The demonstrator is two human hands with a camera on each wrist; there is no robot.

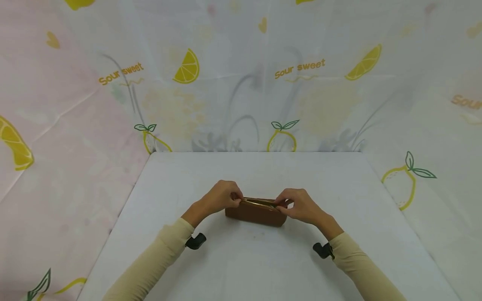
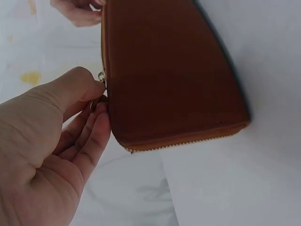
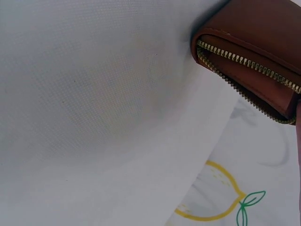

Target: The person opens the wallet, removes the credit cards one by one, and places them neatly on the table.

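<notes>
A brown zip-around wallet (image 1: pixel 256 214) stands on its long edge on the white table, its zip side up. In the head view its top gapes between the two rows of brass-coloured teeth. At the wallet's left end my left hand (image 1: pixel 223 195) pinches the zipper pull between thumb and fingers; the slider (image 2: pixel 101 76) shows just past the thumb tip. My right hand (image 1: pixel 300 205) grips the top edge at the right end with thumb and fingers. In the right wrist view the unzipped end (image 3: pixel 249 70) spreads apart, and only a sliver of that hand shows.
The white tabletop (image 1: pixel 256 267) stretches around the wallet on all sides. Behind and beside it hangs a pale cloth (image 1: pixel 233 104) printed with lemons and words. A black wrist camera mount (image 1: pixel 196 241) sits at the left cuff, another (image 1: pixel 322 250) at the right.
</notes>
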